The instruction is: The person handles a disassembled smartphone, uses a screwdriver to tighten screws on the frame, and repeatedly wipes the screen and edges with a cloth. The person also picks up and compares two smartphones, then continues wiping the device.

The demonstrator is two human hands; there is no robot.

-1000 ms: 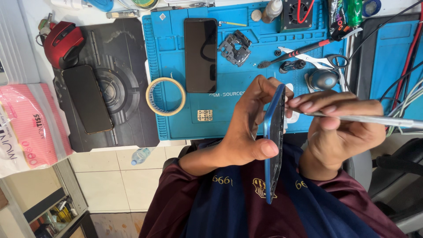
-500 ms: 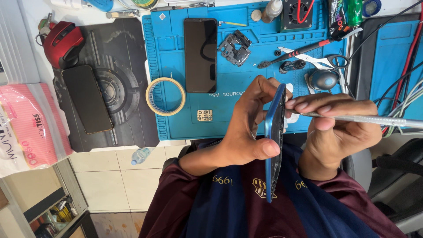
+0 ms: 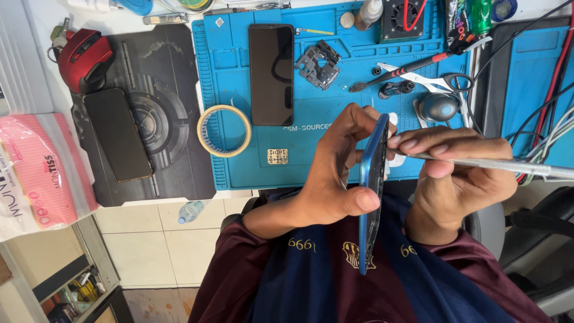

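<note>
Because the camera looks straight down from the head, the blue repair mat [image 3: 335, 152] serves as the landmark for everything else. Far left of the mat, a pink packet [image 3: 42, 170] lies at the worktop [image 3: 36, 24] edge. Nearer the mat, a dark pad [image 3: 161, 78] carries a red computer mouse [image 3: 84, 57] and a black phone [image 3: 118, 134] lying face down, set aside out of the way. A ring of tape [image 3: 224, 130] straddles the mat's left edge, within easy reach. On the mat, a second dark phone [image 3: 271, 75] lies flat, and just right of it a small metal frame part [image 3: 318, 64]. Below the mat's lower right, over the lap, the left hand [image 3: 332, 179] is closed around a blue phone [image 3: 372, 191], holding it edge-up so its thin side faces the camera. Pressed against that edge from the right, the right hand [image 3: 460, 176] grips a slim metal tool [image 3: 496, 164] like a pen, its tip touching the phone's upper side, apparently at the seam. Scissors [image 3: 430, 78] and brushes rest on the mat's right part.
</note>
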